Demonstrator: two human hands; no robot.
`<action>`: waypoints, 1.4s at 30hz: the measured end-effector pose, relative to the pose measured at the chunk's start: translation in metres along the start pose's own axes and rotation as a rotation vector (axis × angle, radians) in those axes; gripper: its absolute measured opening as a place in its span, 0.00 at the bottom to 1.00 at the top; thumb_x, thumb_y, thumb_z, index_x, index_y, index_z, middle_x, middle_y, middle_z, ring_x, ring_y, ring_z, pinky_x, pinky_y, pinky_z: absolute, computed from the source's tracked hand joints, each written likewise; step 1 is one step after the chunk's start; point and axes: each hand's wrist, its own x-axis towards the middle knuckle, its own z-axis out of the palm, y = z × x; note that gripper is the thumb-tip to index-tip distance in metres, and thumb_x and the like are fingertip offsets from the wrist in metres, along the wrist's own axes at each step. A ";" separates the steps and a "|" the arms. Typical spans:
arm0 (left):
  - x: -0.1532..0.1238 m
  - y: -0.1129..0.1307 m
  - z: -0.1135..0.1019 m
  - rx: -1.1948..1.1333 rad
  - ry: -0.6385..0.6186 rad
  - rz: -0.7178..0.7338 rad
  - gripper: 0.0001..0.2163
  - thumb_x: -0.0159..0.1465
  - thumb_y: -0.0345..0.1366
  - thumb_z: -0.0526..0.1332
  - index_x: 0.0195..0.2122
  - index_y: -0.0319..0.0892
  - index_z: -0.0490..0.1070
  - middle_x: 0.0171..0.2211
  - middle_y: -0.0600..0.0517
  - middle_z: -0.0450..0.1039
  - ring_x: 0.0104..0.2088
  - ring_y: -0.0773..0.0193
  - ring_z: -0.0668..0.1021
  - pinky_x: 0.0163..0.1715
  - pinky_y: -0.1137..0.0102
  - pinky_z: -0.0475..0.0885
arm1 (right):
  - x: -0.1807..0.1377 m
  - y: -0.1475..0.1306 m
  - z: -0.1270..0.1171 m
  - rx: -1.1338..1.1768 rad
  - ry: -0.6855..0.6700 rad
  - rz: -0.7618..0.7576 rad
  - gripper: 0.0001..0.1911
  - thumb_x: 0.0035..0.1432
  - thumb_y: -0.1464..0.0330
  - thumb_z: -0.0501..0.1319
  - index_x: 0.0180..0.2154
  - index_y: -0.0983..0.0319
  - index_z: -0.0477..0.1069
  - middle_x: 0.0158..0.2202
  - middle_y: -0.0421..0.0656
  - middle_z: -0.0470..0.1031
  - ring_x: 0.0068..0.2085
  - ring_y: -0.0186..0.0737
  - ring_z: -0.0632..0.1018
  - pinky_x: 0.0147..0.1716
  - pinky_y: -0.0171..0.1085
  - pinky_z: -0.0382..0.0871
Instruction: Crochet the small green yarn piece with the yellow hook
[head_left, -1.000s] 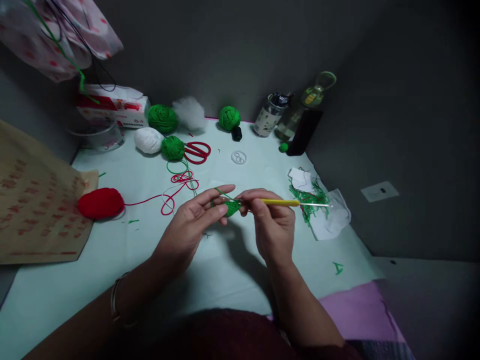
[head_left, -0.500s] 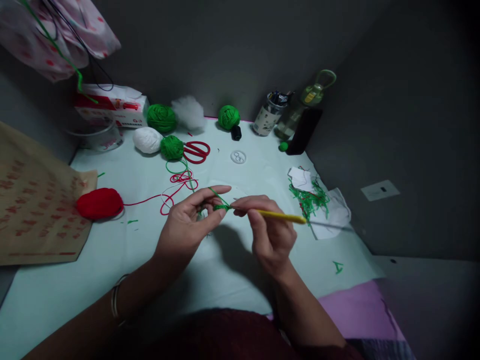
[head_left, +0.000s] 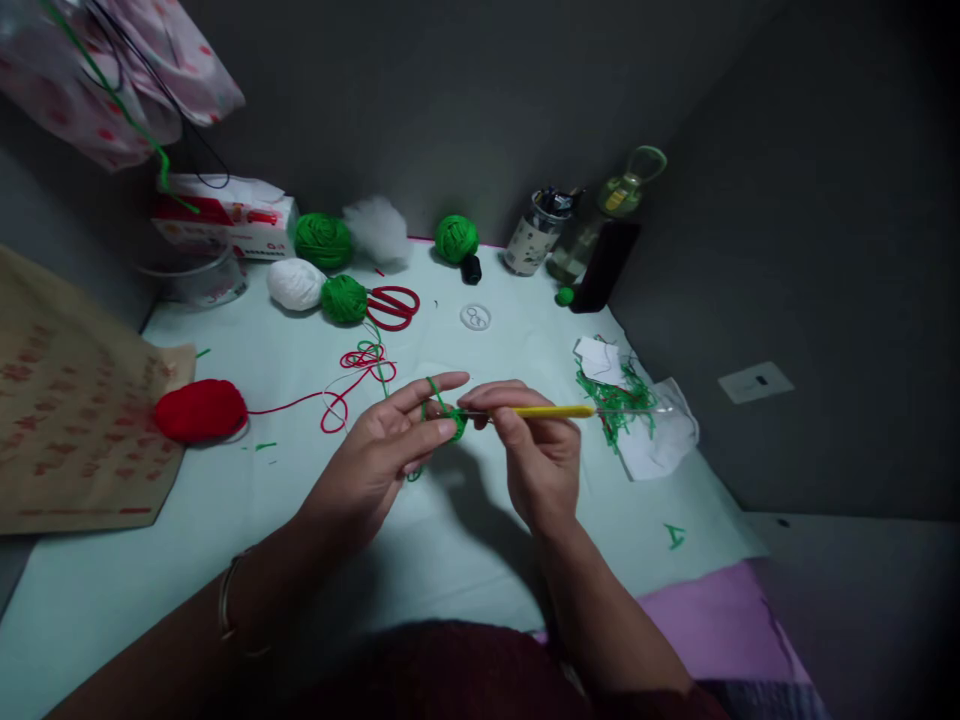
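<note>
Between thumb and fingers, my left hand (head_left: 382,450) pinches a small green crochet piece (head_left: 457,425). A strand of green yarn (head_left: 433,386) loops over its raised index finger. My right hand (head_left: 544,450) grips a crochet hook (head_left: 559,411) with a yellow handle, held nearly level. The hook's metal tip meets the green piece by my left fingertips; whether it passes through a stitch I cannot tell. Behind my left hand, green yarn runs up toward a small green yarn ball (head_left: 344,299) beside red-handled scissors (head_left: 393,307).
At left lie a red yarn ball (head_left: 201,410), a paper bag (head_left: 75,420) and a white yarn ball (head_left: 295,284). Along the back stand a tissue box (head_left: 255,225), a pen cup (head_left: 529,235) and a bottle (head_left: 581,245). Green yarn scraps (head_left: 616,410) lie at right.
The hook has swung from a downward slant to nearly level, and my right hand has shifted slightly left. The green piece has turned in my left fingers and shows more.
</note>
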 end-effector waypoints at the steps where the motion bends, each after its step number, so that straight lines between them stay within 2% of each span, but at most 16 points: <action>1: 0.000 0.000 -0.001 0.029 -0.001 0.005 0.18 0.59 0.32 0.71 0.51 0.47 0.80 0.26 0.58 0.66 0.22 0.75 0.57 0.20 0.78 0.53 | 0.000 0.000 0.001 -0.003 -0.005 0.013 0.09 0.67 0.68 0.61 0.40 0.54 0.80 0.37 0.42 0.80 0.39 0.40 0.79 0.36 0.41 0.73; 3: 0.000 0.000 -0.002 0.068 0.015 0.010 0.17 0.60 0.33 0.71 0.51 0.47 0.80 0.27 0.57 0.66 0.23 0.74 0.60 0.21 0.78 0.54 | -0.002 -0.001 0.002 -0.022 0.018 0.011 0.09 0.67 0.69 0.60 0.41 0.54 0.80 0.37 0.41 0.80 0.37 0.38 0.78 0.35 0.40 0.73; 6: 0.001 0.001 -0.004 0.097 0.066 0.027 0.16 0.60 0.32 0.71 0.50 0.46 0.80 0.30 0.56 0.69 0.28 0.72 0.66 0.27 0.77 0.61 | -0.004 -0.006 0.001 -0.058 0.073 -0.027 0.10 0.67 0.70 0.60 0.40 0.56 0.81 0.35 0.41 0.79 0.35 0.37 0.77 0.34 0.40 0.72; 9: 0.000 0.002 -0.005 0.108 0.088 0.051 0.15 0.59 0.32 0.71 0.48 0.47 0.81 0.31 0.55 0.71 0.31 0.71 0.69 0.30 0.77 0.63 | -0.002 -0.007 -0.002 0.041 0.103 0.014 0.09 0.67 0.69 0.60 0.37 0.57 0.80 0.34 0.41 0.78 0.33 0.37 0.76 0.32 0.39 0.71; 12: -0.001 0.001 -0.004 0.105 0.026 0.032 0.17 0.60 0.33 0.71 0.51 0.49 0.80 0.35 0.55 0.74 0.34 0.70 0.72 0.33 0.76 0.65 | 0.000 -0.003 -0.003 0.142 0.062 0.098 0.09 0.66 0.65 0.61 0.36 0.57 0.79 0.34 0.41 0.78 0.32 0.36 0.76 0.32 0.38 0.71; 15: -0.003 -0.001 -0.002 0.093 -0.044 0.016 0.16 0.61 0.34 0.71 0.51 0.50 0.80 0.39 0.52 0.78 0.40 0.66 0.76 0.39 0.73 0.67 | 0.000 0.002 -0.001 0.045 0.030 0.075 0.07 0.65 0.64 0.62 0.38 0.56 0.80 0.35 0.41 0.79 0.34 0.37 0.77 0.34 0.39 0.71; 22: -0.001 -0.004 -0.002 0.117 0.030 0.064 0.19 0.60 0.34 0.72 0.53 0.48 0.78 0.36 0.53 0.77 0.41 0.63 0.77 0.46 0.68 0.68 | -0.003 0.003 0.002 0.012 0.046 0.043 0.07 0.66 0.66 0.62 0.40 0.56 0.80 0.34 0.40 0.78 0.31 0.34 0.76 0.31 0.38 0.71; 24: -0.001 -0.004 -0.002 0.113 0.018 0.063 0.20 0.60 0.34 0.71 0.54 0.47 0.78 0.37 0.52 0.78 0.41 0.62 0.77 0.45 0.67 0.69 | -0.003 0.002 0.002 0.020 0.043 0.039 0.07 0.66 0.66 0.62 0.40 0.56 0.80 0.36 0.41 0.79 0.31 0.34 0.76 0.31 0.38 0.72; 27: -0.002 -0.001 -0.002 0.141 0.018 0.058 0.23 0.60 0.35 0.71 0.58 0.47 0.75 0.38 0.50 0.77 0.39 0.62 0.77 0.37 0.69 0.69 | -0.003 0.002 0.001 0.046 0.019 0.047 0.08 0.67 0.66 0.61 0.41 0.55 0.80 0.40 0.42 0.81 0.34 0.35 0.78 0.33 0.38 0.73; 32: -0.004 0.004 0.000 0.149 0.069 0.061 0.32 0.59 0.34 0.72 0.65 0.48 0.67 0.33 0.54 0.74 0.31 0.68 0.71 0.26 0.74 0.61 | -0.001 0.001 -0.002 0.047 0.032 0.053 0.08 0.67 0.65 0.61 0.39 0.57 0.80 0.37 0.42 0.80 0.32 0.35 0.77 0.31 0.38 0.73; 34: -0.003 0.005 0.000 0.137 0.080 0.071 0.32 0.59 0.33 0.72 0.65 0.48 0.67 0.32 0.55 0.73 0.31 0.69 0.71 0.26 0.74 0.62 | -0.001 0.001 -0.001 0.042 0.056 0.051 0.08 0.67 0.65 0.61 0.39 0.58 0.79 0.35 0.42 0.79 0.31 0.35 0.77 0.30 0.38 0.72; 39: -0.001 0.002 -0.001 0.106 0.097 0.097 0.33 0.58 0.31 0.72 0.65 0.46 0.66 0.31 0.55 0.74 0.35 0.66 0.74 0.38 0.72 0.68 | -0.002 -0.003 0.002 -0.029 0.116 -0.014 0.08 0.67 0.66 0.61 0.39 0.57 0.79 0.35 0.42 0.78 0.31 0.36 0.77 0.30 0.38 0.73; 42: -0.001 0.000 0.000 0.090 0.058 0.076 0.35 0.58 0.31 0.72 0.67 0.49 0.64 0.32 0.55 0.74 0.37 0.66 0.75 0.42 0.70 0.68 | -0.003 -0.004 0.004 -0.064 0.051 -0.060 0.08 0.66 0.67 0.61 0.40 0.56 0.80 0.38 0.42 0.81 0.37 0.38 0.79 0.34 0.40 0.76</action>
